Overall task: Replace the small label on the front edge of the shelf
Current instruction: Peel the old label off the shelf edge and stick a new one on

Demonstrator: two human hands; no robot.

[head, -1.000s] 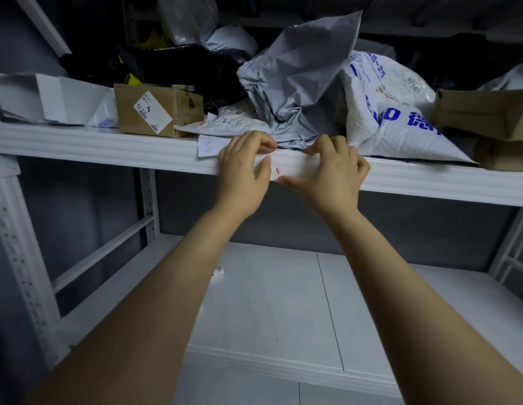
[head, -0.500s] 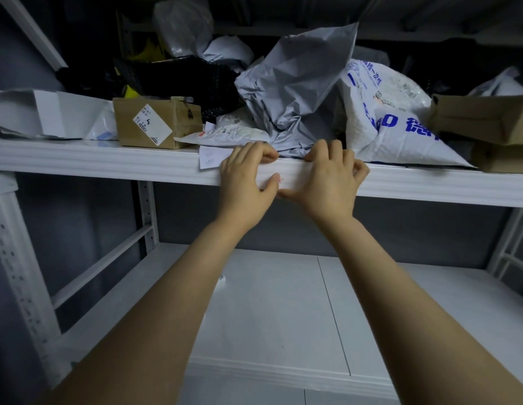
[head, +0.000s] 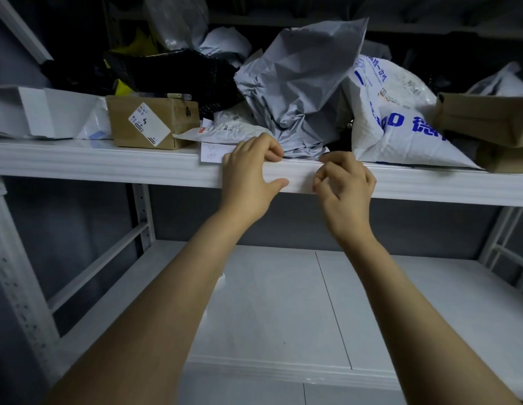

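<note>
On upper shelf [head: 108, 168]: cardboard box [head: 150, 122], sticker marked "4"; white mailer bag [head: 400, 124], blue print; grey bag [head: 298, 83]. Front edge: white label strip [head: 298, 181], writing unreadable, spanning both hands. Left hand [head: 250, 175] pinches its left end; right hand [head: 345, 185], fingers curled, touches its right end, grip unclear.

left hand [head: 248, 176]: fingers curled, thumb out | right hand [head: 346, 187]: fingers loosely curled | forearms raised
</note>
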